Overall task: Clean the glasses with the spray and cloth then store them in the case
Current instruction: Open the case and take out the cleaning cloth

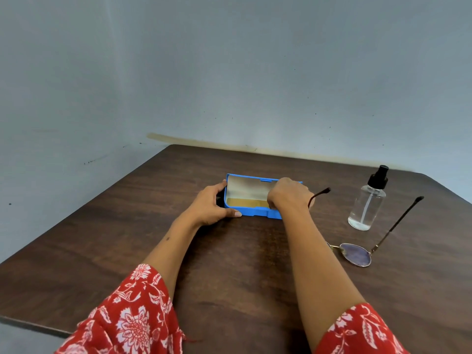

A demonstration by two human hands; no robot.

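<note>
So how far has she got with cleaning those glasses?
Early on. The blue case already stands open. The left hand steadies its end while the right hand reaches inside, seemingly for the yellowish cloth. The glasses and spray bottle lie untouched on the table, so spraying, wiping and storing remain.

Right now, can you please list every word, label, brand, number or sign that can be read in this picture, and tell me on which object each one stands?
None: no readable text appears anywhere in this view.
Spray bottle: clear, with no label visible.
Blue case: plain outside, plain lining, no brand seen.
Glasses: no marking legible on the frame or temples.
Red sleeves: a white floral pattern only, no letters.
</note>
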